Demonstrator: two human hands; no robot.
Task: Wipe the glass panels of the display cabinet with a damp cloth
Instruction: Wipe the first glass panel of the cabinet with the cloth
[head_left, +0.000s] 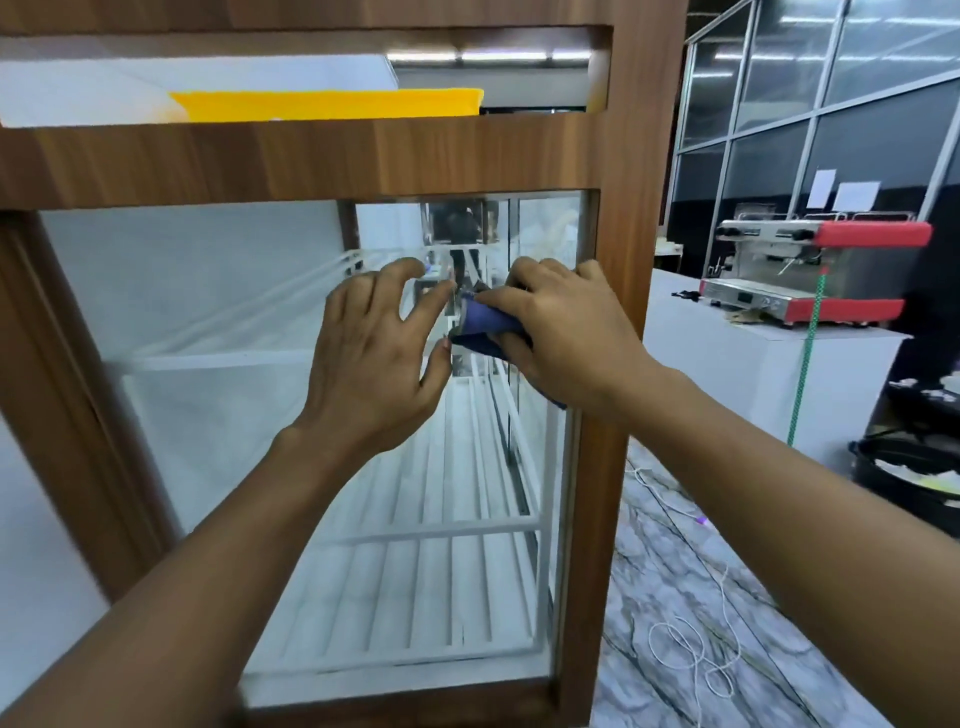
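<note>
Dark blue cloth (485, 325), bunched up against the upper right of a clear upright glass panel (208, 291), framed in a wood-grain cabinet (311, 156), white slatted shelves (441, 597) visible behind the glass.

A: Vantage?
B: Single head-worn wide-angle view, facing forward and tilted down. Very near the brown wood-framed glass display cabinet (639, 130), which fills 9 through 1 o'clock.
A: Farther off?
B: Well back at 2 o'clock, a red-and-steel espresso machine (810, 270); grey-veined marble-pattern floor (701, 597) at 5 o'clock. Straight edges bow toward the frame's rim.
</note>
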